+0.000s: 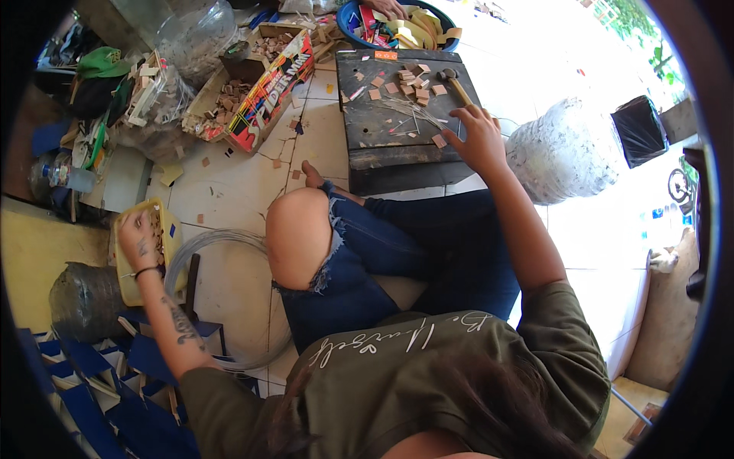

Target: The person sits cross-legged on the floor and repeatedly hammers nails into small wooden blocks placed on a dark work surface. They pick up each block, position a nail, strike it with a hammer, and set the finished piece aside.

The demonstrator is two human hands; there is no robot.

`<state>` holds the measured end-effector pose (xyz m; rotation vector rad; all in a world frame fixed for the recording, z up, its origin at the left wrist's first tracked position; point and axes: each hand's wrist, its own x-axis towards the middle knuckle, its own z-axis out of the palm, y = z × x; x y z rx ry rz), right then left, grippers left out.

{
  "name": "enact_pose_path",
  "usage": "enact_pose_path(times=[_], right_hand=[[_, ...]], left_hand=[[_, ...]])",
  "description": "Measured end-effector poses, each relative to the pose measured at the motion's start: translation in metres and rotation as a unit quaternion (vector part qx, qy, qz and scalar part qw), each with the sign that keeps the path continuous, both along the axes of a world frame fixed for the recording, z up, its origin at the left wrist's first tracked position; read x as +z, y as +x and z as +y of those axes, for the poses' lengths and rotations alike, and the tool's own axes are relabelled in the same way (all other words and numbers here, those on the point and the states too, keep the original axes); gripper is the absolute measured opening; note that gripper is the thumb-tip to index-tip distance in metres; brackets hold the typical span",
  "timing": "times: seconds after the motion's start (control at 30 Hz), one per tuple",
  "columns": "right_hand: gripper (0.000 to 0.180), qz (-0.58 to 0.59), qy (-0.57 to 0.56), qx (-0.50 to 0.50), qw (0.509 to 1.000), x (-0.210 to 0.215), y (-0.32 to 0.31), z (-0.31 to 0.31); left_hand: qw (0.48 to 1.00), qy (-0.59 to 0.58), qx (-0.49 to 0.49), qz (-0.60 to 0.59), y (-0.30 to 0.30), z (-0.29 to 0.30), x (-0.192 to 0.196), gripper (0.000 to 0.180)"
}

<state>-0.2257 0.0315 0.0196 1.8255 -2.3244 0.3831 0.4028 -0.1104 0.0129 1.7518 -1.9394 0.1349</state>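
At the far left my left hand [136,239] is over a yellow plastic basket [174,229] that holds small pieces. Its fingers are curled; whatever they grip, if anything, is too small to see. My right hand [480,141] lies at the near right edge of a dark, worn block table [375,149], thumb and fingers apart. Its fingertips meet the wooden handle of a hammer [459,88], whose head points away from me. Small square wooden pieces [408,81] lie heaped and scattered on the tabletop, beside several thin wires [413,109].
A coil of wire [177,260] lies by my bent knee. Beyond it stands a printed box of wood pieces [264,99]. Another person's hand [387,8] reaches into a blue basin [348,27]. A stuffed plastic sack [566,153] stands right of the table; blue pieces [92,405] pile up lower left.
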Motion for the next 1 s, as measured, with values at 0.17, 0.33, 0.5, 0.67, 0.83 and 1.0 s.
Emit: enact_pose_path(times=[0.17,0.33,0.5,0.67,0.83,1.0], right_hand=[[0.023,-0.014,0.088,0.01,0.996,0.004,0.006,-0.036],[0.017,-0.068,0.139,0.007,0.988,0.006,-0.003,-0.057],[0.017,-0.123,0.112,0.012,0.986,0.009,-0.009,-0.052],[0.017,-0.133,0.085,0.044,0.986,-0.002,-0.007,-0.055],[0.014,-0.243,0.075,0.046,0.966,0.0,-0.021,-0.053],[0.014,-0.343,-0.007,0.005,0.939,0.005,-0.028,-0.036]], left_hand=[[0.941,0.11,0.271,-0.171,0.096,0.009,0.004,0.028],[0.98,-0.064,0.124,-0.141,0.022,-0.027,-0.001,0.043],[0.967,-0.134,-0.212,0.046,-0.187,-0.056,-0.003,0.039],[0.891,-0.05,-0.433,0.13,-0.389,-0.033,-0.001,0.035],[0.915,-0.044,-0.398,0.052,-0.482,-0.027,-0.009,0.028],[0.924,-0.08,-0.371,0.05,-0.504,-0.033,-0.02,0.017]])
